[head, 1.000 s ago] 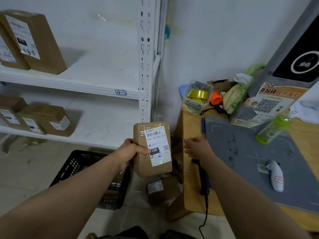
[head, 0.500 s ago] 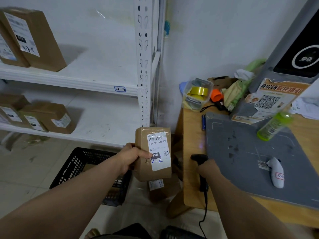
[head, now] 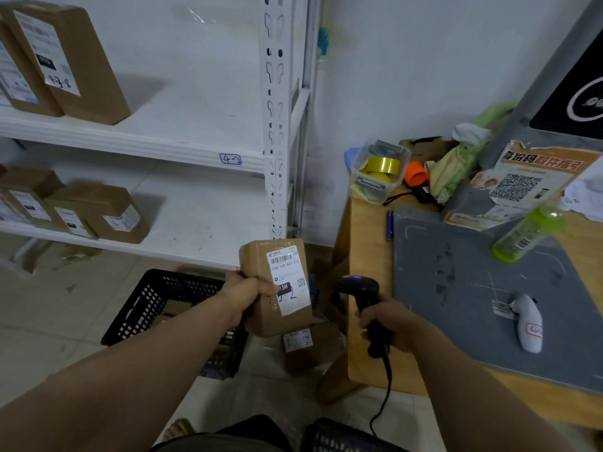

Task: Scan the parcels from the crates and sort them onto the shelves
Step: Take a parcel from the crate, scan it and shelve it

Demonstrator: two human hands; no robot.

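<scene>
White shelf rack (head: 130, 141) left, wooden desk (head: 365, 243) with grey mat (head: 456, 288) right, tiled floor. Left hand (head: 244, 295) curls round upright parcel (head: 261, 265), label facing camera, between rack and desk. Right hand (head: 394, 324) wraps scanner (head: 362, 287) handle, head near parcel. Black crate (head: 146, 308) and floor parcel (head: 313, 350) below.

I see open room on the upper shelf (head: 195, 125), from the brown boxes (head: 81, 66) at its left to the white post (head: 274, 102) at its right. The lower shelf (head: 202, 223) has the same free stretch beside its smaller boxes (head: 107, 213). The post stands between both shelves and the surface (head: 365, 256). Below, the black crate (head: 146, 308) and a loose parcel (head: 313, 347) on the floor fill the low passage near the surface.
</scene>
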